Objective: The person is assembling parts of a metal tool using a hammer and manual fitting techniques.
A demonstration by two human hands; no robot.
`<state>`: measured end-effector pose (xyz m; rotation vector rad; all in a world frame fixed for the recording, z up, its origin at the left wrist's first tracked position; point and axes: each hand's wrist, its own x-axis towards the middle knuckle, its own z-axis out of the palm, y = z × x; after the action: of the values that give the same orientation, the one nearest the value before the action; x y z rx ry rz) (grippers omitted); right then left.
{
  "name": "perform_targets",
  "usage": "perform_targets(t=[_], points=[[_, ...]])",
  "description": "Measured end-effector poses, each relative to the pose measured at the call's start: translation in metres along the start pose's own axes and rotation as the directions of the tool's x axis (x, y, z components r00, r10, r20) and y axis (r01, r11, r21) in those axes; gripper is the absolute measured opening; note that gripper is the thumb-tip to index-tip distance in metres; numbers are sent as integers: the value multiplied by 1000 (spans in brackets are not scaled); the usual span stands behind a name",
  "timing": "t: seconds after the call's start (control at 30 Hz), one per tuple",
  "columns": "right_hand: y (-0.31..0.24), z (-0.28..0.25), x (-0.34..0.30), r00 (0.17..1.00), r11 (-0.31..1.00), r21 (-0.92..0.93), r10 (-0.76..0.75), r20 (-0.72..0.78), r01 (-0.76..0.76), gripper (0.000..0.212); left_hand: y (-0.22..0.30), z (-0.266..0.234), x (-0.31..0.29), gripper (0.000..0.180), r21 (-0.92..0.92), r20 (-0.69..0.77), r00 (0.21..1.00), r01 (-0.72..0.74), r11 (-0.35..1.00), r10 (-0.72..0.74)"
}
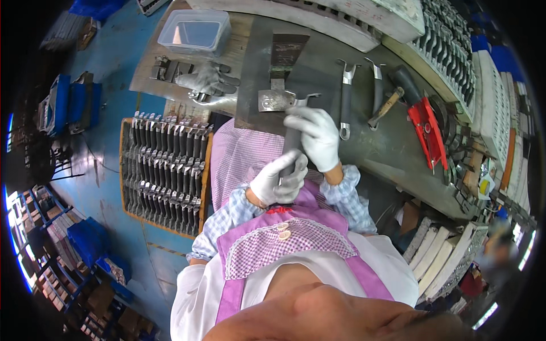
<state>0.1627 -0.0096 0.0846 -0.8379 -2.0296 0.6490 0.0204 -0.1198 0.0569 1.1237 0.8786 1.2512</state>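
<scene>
In white gloves, my left hand (281,177) and my right hand (314,136) are closed on a dark handle (292,140) with a metal end, in front of my body. My left hand grips its near part; my right hand has the far part. Just beyond my fingers, a bent metal plate (276,101) sits on a metal block fixture (284,59). The handle's metal end is beside that plate; I cannot tell whether they touch. Two similar handles, a left one (346,101) and a right one (377,85), lie on the metal bench to the right.
A wooden-handled hammer (387,106) and a red tool holder (427,135) lie on the bench (318,85). A grey glove (210,79) and a clear plastic box (195,31) are at the far left. Racks of handles stand at my left (165,170) and far right (446,54).
</scene>
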Motion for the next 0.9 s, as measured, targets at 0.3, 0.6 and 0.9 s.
perform_targets(t=[0.3,0.6,0.9], points=[[-56,-61,-80,465,383,498,884,47,-778,22,7,48,11,50,667,402,892,-130,734,-207],[-37,-59,-160,443,455,-68,885,142,-888,27,21,44,63,31,618,210,974,-202,760,89],[14,22,-5,720,598,439,667,192,-671,33,-44,-11,34,37,-408,-430,746,341,847,-508]])
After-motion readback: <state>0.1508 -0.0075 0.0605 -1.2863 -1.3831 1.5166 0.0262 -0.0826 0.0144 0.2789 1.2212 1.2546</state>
